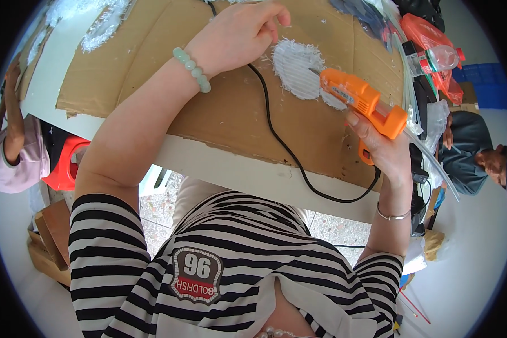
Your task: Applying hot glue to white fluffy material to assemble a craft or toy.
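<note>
In my right hand [386, 143] is an orange hot glue gun [357, 93], gripped by its handle. Its nozzle points left, over the right side of a white ribbed oval fabric piece [296, 70] with frayed edges. My left hand [239, 34] is beyond that piece's upper left, fingers curled and bent together; whatever they may pinch is hidden. A smaller white scrap [333, 101] shows just below the gun's front. The gun's black cord [270, 121] loops across the cardboard sheet [219, 118] and passes by my left hand.
More fluffy white pieces [104, 28] lie at the far left. Along the right edge are clear plastic strips [434, 160], a plastic bottle [442, 58] and a red bag [425, 34]. One person [19, 149] is at left, another [467, 149] at right. A red stool [65, 169] stands at left.
</note>
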`<state>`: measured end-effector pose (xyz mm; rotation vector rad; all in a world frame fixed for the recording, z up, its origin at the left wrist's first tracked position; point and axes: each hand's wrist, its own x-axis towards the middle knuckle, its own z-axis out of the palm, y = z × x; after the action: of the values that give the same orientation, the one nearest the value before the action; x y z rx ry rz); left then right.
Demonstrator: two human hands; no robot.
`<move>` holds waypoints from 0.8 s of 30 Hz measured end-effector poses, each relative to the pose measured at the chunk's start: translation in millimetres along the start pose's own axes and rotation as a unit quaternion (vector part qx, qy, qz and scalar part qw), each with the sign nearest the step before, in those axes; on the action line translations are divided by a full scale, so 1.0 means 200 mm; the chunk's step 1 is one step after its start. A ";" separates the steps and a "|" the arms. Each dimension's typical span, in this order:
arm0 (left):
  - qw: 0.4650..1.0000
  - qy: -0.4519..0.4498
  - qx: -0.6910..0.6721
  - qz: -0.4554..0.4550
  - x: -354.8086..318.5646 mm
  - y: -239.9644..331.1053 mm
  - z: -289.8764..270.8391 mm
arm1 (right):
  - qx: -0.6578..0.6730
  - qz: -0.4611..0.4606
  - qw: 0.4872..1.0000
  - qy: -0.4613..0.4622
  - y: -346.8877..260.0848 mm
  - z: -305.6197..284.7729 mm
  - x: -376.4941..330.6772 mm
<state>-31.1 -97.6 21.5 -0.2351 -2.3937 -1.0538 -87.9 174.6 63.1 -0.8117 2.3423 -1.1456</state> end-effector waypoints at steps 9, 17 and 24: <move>0.997 -0.021 0.055 -0.052 -0.02 -0.08 0.06 | 0.000 -0.017 1.000 -0.025 -0.02 0.09 0.20; 0.997 -0.038 0.046 -0.042 -0.02 -0.08 0.08 | 0.029 0.019 0.999 -0.016 -0.01 0.11 0.25; 0.997 -0.044 0.045 -0.048 -0.03 -0.08 0.08 | 0.004 0.031 0.999 -0.010 -0.02 0.13 0.25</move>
<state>-38.9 -96.8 -1.3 -0.1380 -2.5471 -0.9935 -108.5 125.6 47.5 -0.7376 2.3292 -1.1154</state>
